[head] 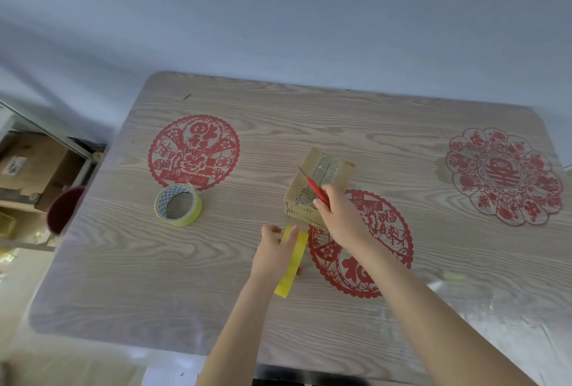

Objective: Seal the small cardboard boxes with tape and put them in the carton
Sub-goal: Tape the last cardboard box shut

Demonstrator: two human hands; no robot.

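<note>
A small cardboard box (334,169) with shiny tape across its top stands near the middle of the wooden table (185,277). My right hand (339,215) grips a red-handled cutter (315,189) whose blade lies over the box top. My left hand (275,249) holds a cut strip of yellow tape (292,271) that hangs down toward the table, just left of the box. A roll of yellow tape (178,204) lies flat further to the left.
Red paper-cut decorations (193,152) lie under the table's clear cover, one at the left, one beneath my right arm, one at the far right. A dark red stool (63,210) and shelves with cardboard cartons (28,166) stand off the table's left edge.
</note>
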